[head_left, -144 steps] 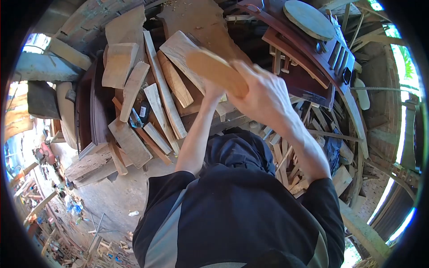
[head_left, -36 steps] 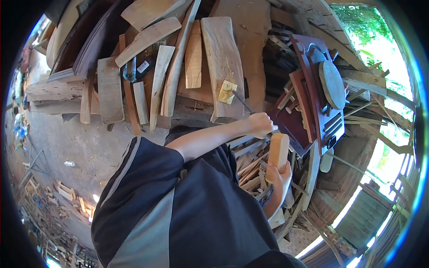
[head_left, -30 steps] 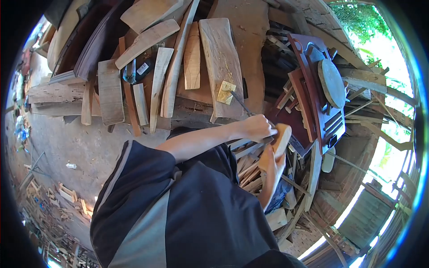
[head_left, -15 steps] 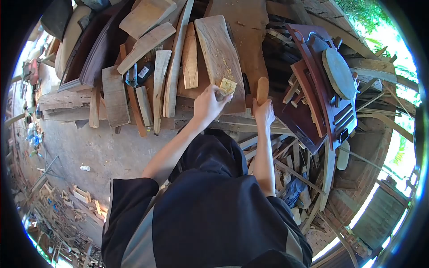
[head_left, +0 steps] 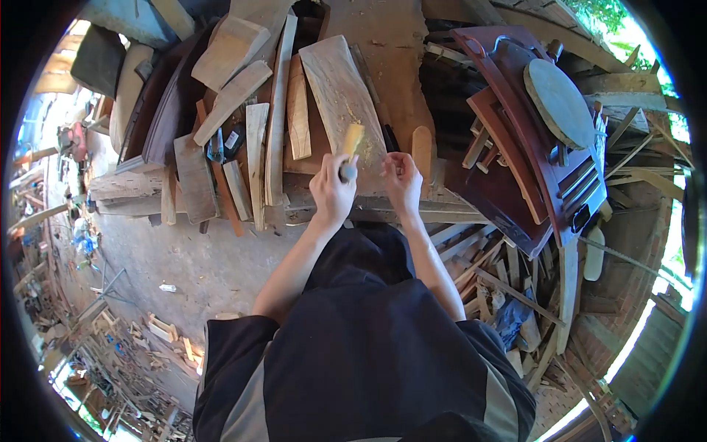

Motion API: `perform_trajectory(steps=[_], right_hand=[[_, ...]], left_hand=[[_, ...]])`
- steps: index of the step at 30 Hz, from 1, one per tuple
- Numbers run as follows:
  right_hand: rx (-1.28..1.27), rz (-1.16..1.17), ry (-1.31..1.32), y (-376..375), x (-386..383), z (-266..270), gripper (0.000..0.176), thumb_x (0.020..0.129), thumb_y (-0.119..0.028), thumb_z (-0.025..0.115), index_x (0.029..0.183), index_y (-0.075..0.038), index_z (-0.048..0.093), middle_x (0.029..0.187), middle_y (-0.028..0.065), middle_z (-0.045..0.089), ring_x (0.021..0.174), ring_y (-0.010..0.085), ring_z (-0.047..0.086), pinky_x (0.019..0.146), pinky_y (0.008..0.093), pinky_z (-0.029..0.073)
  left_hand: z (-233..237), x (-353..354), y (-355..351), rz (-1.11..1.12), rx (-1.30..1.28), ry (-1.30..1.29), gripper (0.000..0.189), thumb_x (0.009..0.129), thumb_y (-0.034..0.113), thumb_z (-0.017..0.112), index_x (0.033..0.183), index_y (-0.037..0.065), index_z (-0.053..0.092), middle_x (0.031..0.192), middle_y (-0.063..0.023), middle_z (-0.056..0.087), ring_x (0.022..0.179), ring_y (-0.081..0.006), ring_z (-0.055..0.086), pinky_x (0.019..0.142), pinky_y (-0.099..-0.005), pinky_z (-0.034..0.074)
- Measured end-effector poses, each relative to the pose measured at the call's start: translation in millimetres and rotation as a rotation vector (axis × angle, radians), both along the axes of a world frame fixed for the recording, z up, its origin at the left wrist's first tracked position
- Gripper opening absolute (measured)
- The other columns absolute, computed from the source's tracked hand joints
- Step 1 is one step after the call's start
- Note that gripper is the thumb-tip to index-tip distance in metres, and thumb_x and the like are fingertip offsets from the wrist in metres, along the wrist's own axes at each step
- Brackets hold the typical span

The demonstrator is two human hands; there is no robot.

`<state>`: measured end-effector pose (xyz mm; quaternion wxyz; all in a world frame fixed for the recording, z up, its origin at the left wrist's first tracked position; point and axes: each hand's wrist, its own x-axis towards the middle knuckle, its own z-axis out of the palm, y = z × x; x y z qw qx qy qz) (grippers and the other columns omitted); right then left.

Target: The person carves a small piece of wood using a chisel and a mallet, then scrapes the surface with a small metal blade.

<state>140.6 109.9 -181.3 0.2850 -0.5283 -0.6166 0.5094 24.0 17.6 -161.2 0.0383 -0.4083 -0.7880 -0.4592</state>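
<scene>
My left hand is closed round a small yellowish wooden block, whose upper end sticks out above the fingers. A dark round end also shows at the grip. Under the block lies a wide plank with shavings on it. My right hand is a short way to the right, palm up, fingers loosely curled and nothing visible in them. Just beyond it a round-topped wooden piece lies on the bench. A dark slim tool handle lies beside the plank's right edge, near my right fingertips.
Several wooden offcuts lie to the left on the bench, with a small dark bottle among them. Dark red furniture parts and a round wooden disc are stacked at the right. Scrap wood is piled below them.
My right hand has let go of the round-topped wooden piece and moved left. My left hand has moved down and left with the yellowish block, which is now turned more upright. The view has shifted.
</scene>
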Motion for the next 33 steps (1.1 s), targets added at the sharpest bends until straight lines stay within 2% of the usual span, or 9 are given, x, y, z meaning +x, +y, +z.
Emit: perform_trajectory(steps=[4,8,13,15,18,19,22,30,33], right_hand=[[0.114,0.083,-0.04,7,12,10,0.014,0.096,-0.015,0.065,0.1,-0.001,0.066,0.08,0.0125,0.069,0.067,0.0205,0.068,0.064,0.0318,0.052],[0.197,0.059,-0.045,21,15,13,0.013,0.095,-0.015,0.067,0.097,-0.002,0.065,0.078,0.0118,0.068,0.065,0.0237,0.066,0.063,0.0321,0.052],[0.228,0.103,-0.097,39,14,1,0.009,0.094,-0.014,0.066,0.097,-0.006,0.067,0.084,0.0112,0.069,0.07,0.0241,0.065,0.067,0.0375,0.05],[0.608,0.226,-0.466,51,10,-6,0.013,0.089,-0.018,0.069,0.098,-0.008,0.069,0.094,0.0096,0.071,0.087,0.0259,0.063,0.083,0.0441,0.044],[0.7,0.347,-0.73,62,-1,-12,0.022,0.084,-0.024,0.072,0.1,-0.008,0.07,0.101,0.0083,0.071,0.103,0.0285,0.058,0.093,0.0485,0.034],[0.664,0.422,-0.762,66,-4,-14,0.029,0.081,-0.026,0.075,0.101,-0.006,0.07,0.1,0.0091,0.072,0.108,0.0297,0.057,0.096,0.0502,0.031],[0.68,0.575,-0.845,76,-7,-19,0.029,0.079,-0.023,0.076,0.101,-0.005,0.07,0.101,0.0094,0.072,0.108,0.0291,0.058,0.095,0.0487,0.032],[0.537,0.394,-0.166,87,-9,5,0.018,0.087,-0.01,0.066,0.105,-0.008,0.065,0.092,0.0081,0.066,0.099,0.0323,0.062,0.08,0.0473,0.048],[0.559,0.628,-0.199,69,-10,42,0.015,0.091,-0.008,0.063,0.105,-0.006,0.062,0.09,0.0086,0.062,0.079,0.0323,0.066,0.068,0.0432,0.053]], left_hand=[[-8,-8,-5,-0.263,-0.47,0.177,0.032,0.079,0.002,0.07,0.11,0.005,0.059,0.096,-0.0126,0.063,0.073,-0.0321,0.069,0.06,-0.04,0.054],[-7,-3,-16,-0.213,-0.471,0.012,0.036,0.08,-0.006,0.057,0.114,0.005,0.058,0.1,-0.0118,0.062,0.077,-0.035,0.068,0.063,-0.0427,0.054],[0,2,-15,-0.018,-0.213,-0.038,0.023,0.085,0.006,0.072,0.106,0.002,0.064,0.089,-0.0131,0.066,0.071,-0.0321,0.068,0.059,-0.0399,0.052],[-2,-10,-14,0.043,-0.367,-0.897,0.03,0.087,0.018,0.079,0.11,0.001,0.068,0.081,-0.0086,0.066,0.07,-0.0214,0.068,0.058,-0.0361,0.051],[-25,-13,-13,0.177,-0.438,-0.755,0.038,0.088,0.022,0.08,0.116,0.0,0.068,0.08,-0.0048,0.065,0.074,-0.0121,0.065,0.063,-0.0318,0.051],[-32,-12,-15,0.111,-0.317,-0.346,0.039,0.086,0.023,0.082,0.115,0.0,0.068,0.088,-0.0065,0.068,0.08,-0.0126,0.066,0.07,-0.0287,0.052],[-39,-14,-17,0.122,-0.33,-0.488,0.047,0.082,0.023,0.085,0.119,0.001,0.067,0.103,-0.0131,0.071,0.088,-0.0176,0.069,0.08,-0.0299,0.053],[-42,-8,-21,0.055,-0.252,-0.567,0.066,0.073,0.022,0.09,0.132,0.011,0.063,0.115,-0.0128,0.069,0.104,-0.0263,0.067,0.09,-0.0357,0.051],[-50,-9,-23,-0.042,-0.158,-0.725,0.065,0.075,0.021,0.088,0.134,0.013,0.062,0.118,-0.0111,0.07,0.107,-0.0238,0.067,0.093,-0.0356,0.051]])
